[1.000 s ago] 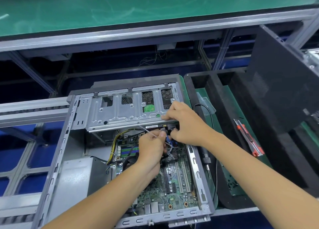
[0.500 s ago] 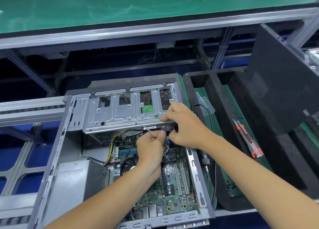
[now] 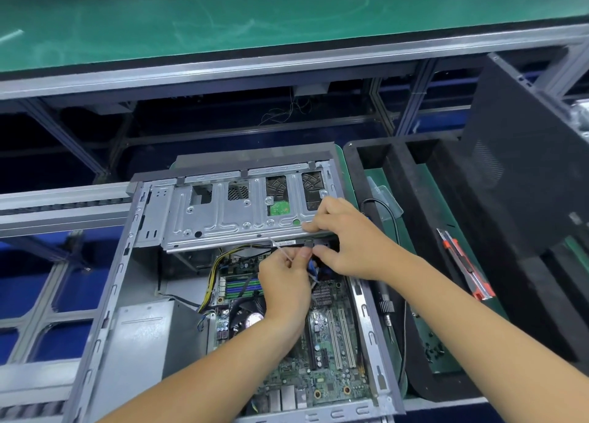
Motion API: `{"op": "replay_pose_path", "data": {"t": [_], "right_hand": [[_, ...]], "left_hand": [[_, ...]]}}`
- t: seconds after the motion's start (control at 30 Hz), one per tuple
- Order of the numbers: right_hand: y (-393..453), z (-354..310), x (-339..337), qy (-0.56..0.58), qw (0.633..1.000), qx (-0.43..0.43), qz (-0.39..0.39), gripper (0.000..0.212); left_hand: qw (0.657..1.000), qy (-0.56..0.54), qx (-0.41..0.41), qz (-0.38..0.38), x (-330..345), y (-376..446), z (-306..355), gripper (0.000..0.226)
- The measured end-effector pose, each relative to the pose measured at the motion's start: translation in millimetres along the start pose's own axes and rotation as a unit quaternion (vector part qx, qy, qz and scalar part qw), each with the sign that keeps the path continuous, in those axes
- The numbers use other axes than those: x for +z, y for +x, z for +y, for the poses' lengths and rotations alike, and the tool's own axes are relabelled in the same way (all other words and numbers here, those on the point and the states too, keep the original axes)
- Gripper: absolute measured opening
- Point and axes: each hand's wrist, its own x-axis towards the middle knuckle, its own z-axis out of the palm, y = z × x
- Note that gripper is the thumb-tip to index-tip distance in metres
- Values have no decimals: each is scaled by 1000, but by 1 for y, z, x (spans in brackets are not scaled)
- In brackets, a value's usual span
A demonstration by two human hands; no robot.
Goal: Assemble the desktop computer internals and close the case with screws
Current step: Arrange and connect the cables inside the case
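An open grey computer case (image 3: pixel 105 298) lies flat in front of me, with its green motherboard (image 3: pixel 331 368) bare. Across the far part of the case sits a silver metal drive cage (image 3: pixel 223 215). My left hand (image 3: pixel 285 282) is over the motherboard just below the cage's near edge and pinches a small cable connector with thin wires (image 3: pixel 280 251). My right hand (image 3: pixel 345 239) rests its fingertips on the cage's near right edge, thumb curled under it beside the connector. A silver power supply (image 3: pixel 140 336) fills the case's near left.
A black foam tray (image 3: pixel 411 263) stands to the right of the case, with a black cable and a screwdriver (image 3: pixel 387 314) along its left side and an orange utility knife (image 3: pixel 465 269). The black side panel (image 3: pixel 526 180) leans at the far right. A green bench runs behind.
Both hands stay at the cage's near right edge with only small finger shifts. The view has drifted slightly.
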Motion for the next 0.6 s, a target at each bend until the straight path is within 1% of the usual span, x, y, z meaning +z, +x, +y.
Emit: {"op": "replay_pose_path", "data": {"t": [0.13, 0.2, 0.27, 0.3, 0.37, 0.4, 0.43, 0.47, 0.5, 0.53, 0.57, 0.6], "right_hand": [[3, 1, -2, -5, 1000, 3, -5, 30], [4, 1, -2, -4, 1000, 7, -5, 28], [5, -1, -4, -4, 1000, 14, -7, 23], [7, -4, -5, -6, 1000, 21, -9, 20], [15, -12, -7, -26, 999, 27, -12, 18], [21, -18, -7, -38, 999, 24, -10, 20], [27, -25, -7, -45, 999, 18, -5, 22], [33, -33, -6, -44, 999, 9, 3, 24], [39, -40, -4, -36, 999, 3, 14, 25], [43, -45, -1, -22, 999, 2, 29, 25], [47, -48, 2, -5, 999, 6, 46, 24], [48, -49, 6, 12, 998, 13, 64, 23]], "left_hand": [[1000, 0, -8, -6, 0, 5, -3, 28], [1000, 8, 7, -25, -5, 7, -3, 30], [995, 49, 44, -71, -14, 10, 1, 33], [989, 87, 65, -101, -20, 13, 2, 36], [966, 173, 93, -170, -34, 22, 11, 51], [946, 219, 97, -216, -42, 29, 16, 56], [921, 264, 96, -271, -49, 36, 22, 54], [889, 303, 96, -330, -58, 43, 28, 44], [851, 345, 93, -385, -68, 47, 33, 25], [804, 395, 96, -433, -76, 51, 36, 15], [756, 450, 107, -464, -82, 55, 35, 35], [713, 496, 124, -479, -86, 57, 33, 52]]}}
